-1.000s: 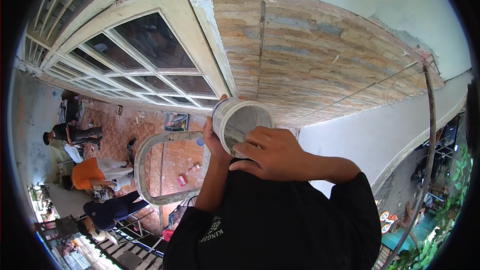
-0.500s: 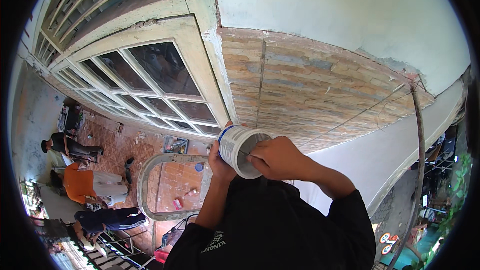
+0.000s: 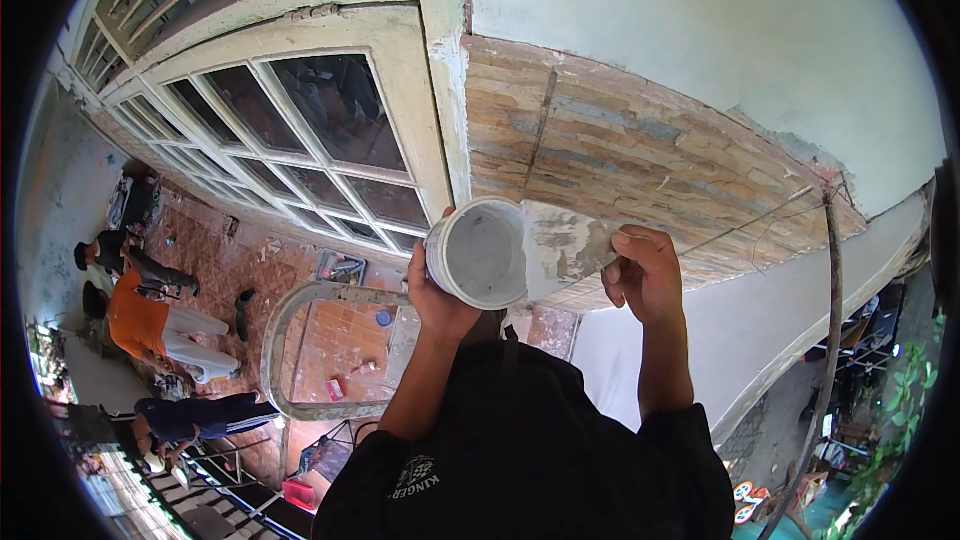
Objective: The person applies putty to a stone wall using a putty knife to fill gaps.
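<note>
My left hand (image 3: 440, 306) grips a white plastic tub (image 3: 437, 258) by its side and base, its mouth tipped up toward me. Smooth grey paste (image 3: 486, 254) coats the inside. A flat scraper blade (image 3: 566, 246), smeared with grey-white paste, lies against the right of the tub's rim. Closed on the blade's far end is my right hand (image 3: 648, 275), with thumb and fingers pinching it; any handle is hidden or cannot be made out.
Ahead stand a cream window frame (image 3: 441, 120) and a stone-patterned wall (image 3: 620, 155). A thin pole (image 3: 836, 290) rises at right. Below left are a rounded frame (image 3: 272, 350), a tool crate (image 3: 341, 268) and several people, one in an orange shirt (image 3: 140, 318).
My right hand has come out of the tub and moved right, bringing the scraper blade into view. The tub's mouth now faces me more, and the whole view has shifted slightly.
</note>
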A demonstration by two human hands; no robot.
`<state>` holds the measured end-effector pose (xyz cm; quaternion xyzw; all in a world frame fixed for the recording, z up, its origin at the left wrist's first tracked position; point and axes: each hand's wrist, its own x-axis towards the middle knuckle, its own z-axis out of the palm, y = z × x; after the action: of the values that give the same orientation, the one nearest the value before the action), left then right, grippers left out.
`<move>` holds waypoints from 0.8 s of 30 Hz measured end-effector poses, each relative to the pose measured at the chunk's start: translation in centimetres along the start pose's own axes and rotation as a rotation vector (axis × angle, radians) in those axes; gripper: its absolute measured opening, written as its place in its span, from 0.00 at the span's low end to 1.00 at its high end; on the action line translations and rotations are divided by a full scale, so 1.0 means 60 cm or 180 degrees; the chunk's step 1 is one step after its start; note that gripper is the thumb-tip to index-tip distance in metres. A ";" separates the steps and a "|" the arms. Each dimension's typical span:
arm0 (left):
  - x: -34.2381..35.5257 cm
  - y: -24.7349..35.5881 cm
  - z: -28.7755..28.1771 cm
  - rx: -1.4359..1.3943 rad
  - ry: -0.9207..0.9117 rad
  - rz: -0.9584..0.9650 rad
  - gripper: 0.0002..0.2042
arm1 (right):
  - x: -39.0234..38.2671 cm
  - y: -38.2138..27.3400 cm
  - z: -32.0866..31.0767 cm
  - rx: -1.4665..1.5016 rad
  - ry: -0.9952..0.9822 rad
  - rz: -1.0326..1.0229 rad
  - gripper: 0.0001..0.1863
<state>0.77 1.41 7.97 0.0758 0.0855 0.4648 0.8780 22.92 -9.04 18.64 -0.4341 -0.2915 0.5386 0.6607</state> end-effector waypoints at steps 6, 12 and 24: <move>0.001 0.004 0.030 0.0079 0.0001 -0.0020 0.30 | -0.003 0.016 -0.004 0.0590 -0.0594 -0.0159 0.15; 0.020 -0.015 0.045 -0.0270 -0.0142 -0.0511 0.28 | 0.009 -0.039 0.034 -0.0994 -0.0536 -0.1545 0.15; -0.001 -0.026 0.006 -0.0296 0.0042 -0.0819 0.30 | 0.110 -0.091 0.075 -0.6014 0.0860 -0.4840 0.27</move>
<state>2.07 0.44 7.99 0.0204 0.0786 0.3523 0.9324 23.21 -1.73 24.98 -0.5149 -0.6771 -0.4587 0.2568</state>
